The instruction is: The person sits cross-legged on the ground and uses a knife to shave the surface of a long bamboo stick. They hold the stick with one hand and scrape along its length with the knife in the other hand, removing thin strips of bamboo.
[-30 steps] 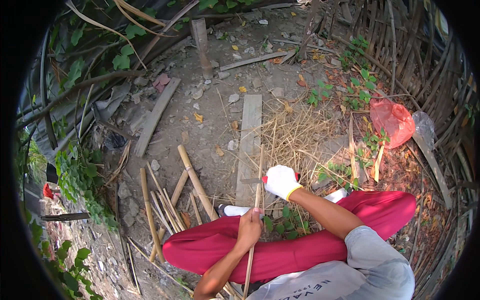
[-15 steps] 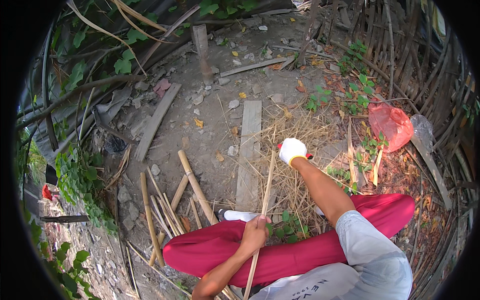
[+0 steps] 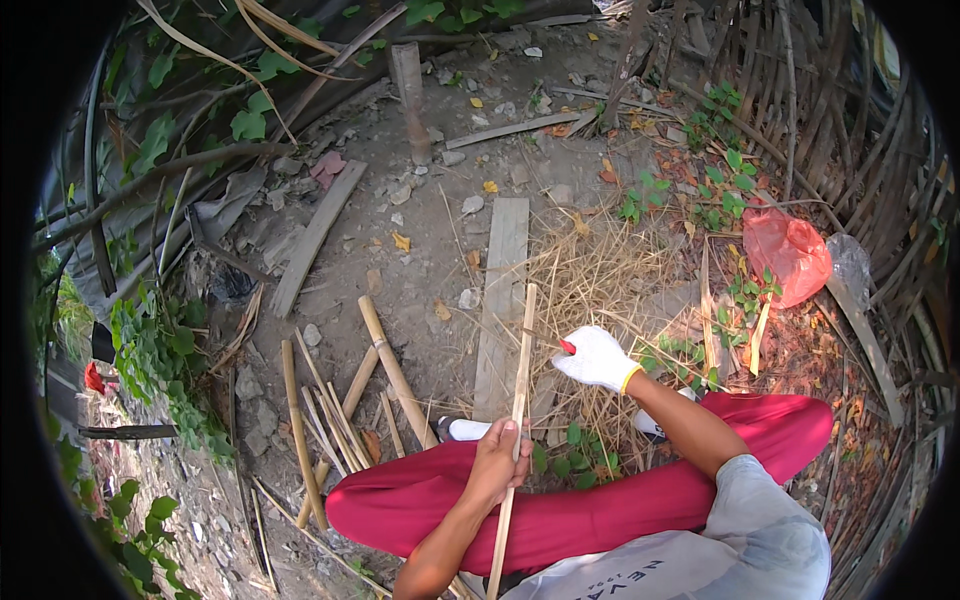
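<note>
Loose bamboo pieces point(image 3: 340, 400) lie on the dirt at 9 o'clock of the knees, near enough to roll underfoot if a leg shifts. Left hand point(image 3: 495, 462), bare, fingers wrapped tight around the long bamboo strip point(image 3: 518, 400), which runs from the lap toward 12 o'clock, over the red trousers point(image 3: 560, 510), its far end beside the flat plank point(image 3: 500, 300); being ungloved, this hand risks splinters or a cut if the strip slides through the grip. Right hand point(image 3: 598, 358), white-gloved, at 2 o'clock of the left, fingers curled on a small red-handled tool point(image 3: 567, 346), likely a blade though mostly hidden; a slip toward the strip could reach the bare hand or thigh.
</note>
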Available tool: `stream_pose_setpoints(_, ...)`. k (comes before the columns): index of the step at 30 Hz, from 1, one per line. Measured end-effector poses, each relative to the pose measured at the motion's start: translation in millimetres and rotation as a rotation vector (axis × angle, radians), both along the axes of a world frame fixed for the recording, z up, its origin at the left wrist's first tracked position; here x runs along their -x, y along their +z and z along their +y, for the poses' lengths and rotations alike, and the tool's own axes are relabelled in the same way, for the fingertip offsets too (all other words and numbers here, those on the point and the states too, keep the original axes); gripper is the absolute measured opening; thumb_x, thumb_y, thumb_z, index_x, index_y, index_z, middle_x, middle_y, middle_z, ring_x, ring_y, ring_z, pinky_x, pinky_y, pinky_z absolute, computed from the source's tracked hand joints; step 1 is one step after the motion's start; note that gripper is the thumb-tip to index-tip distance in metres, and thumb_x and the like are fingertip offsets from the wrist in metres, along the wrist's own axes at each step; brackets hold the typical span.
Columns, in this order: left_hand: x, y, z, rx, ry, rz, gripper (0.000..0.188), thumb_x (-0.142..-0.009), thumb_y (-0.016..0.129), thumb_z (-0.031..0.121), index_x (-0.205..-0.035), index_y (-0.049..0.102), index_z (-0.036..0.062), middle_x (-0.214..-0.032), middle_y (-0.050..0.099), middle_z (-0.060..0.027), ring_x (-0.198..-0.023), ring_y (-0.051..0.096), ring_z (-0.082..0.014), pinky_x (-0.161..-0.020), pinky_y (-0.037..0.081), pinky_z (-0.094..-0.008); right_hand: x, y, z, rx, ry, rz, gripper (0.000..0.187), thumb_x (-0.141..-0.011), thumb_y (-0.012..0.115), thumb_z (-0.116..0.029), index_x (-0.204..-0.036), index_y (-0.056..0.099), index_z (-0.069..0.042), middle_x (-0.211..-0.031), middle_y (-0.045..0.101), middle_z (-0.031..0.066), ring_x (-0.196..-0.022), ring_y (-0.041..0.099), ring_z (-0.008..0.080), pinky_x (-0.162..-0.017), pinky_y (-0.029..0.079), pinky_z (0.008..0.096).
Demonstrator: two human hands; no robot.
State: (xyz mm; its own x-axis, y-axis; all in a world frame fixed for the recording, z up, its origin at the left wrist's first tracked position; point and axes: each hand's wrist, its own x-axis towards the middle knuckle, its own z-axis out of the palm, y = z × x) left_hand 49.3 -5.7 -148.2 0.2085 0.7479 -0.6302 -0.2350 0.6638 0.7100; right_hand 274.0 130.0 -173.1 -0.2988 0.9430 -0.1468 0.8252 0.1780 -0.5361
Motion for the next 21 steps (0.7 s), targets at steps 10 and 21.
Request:
stream_pose_setpoints(10,6.9,-20.5,-0.8,-0.009,0.083,0.004,0.031,-0.113,0.037,0.034,-0.105,0.054,0.0088,-0.066,0.041,0.0026,-0.047,0.033,-0.0066,-0.041,0.027,-0.0243,46.7,25.0,-27.9,-0.023,0.120,-0.186,0.025,-0.081,0.062,-0.026,-0.080,0.076,-0.006,-0.079,0.072,0.0230,-0.079,0.073,0.0395,-0.070,0.058,0.0488)
stream_pose_setpoints(21,-4.1,-11.3,-9.6,0.041,0.043,0.114,0.029,-0.112,0.038,0.034,-0.097,0.047,0.0108,-0.064,0.038,0.0035,-0.047,0.031,-0.0060,-0.040,0.025,-0.0238,43.6,-23.4,4.9,-0.131,-0.082,-0.217,0.026,-0.079,0.065,-0.026,-0.079,0.075,-0.002,-0.079,0.072,0.0231,-0.077,0.072,0.0389,-0.071,0.058,0.0473)
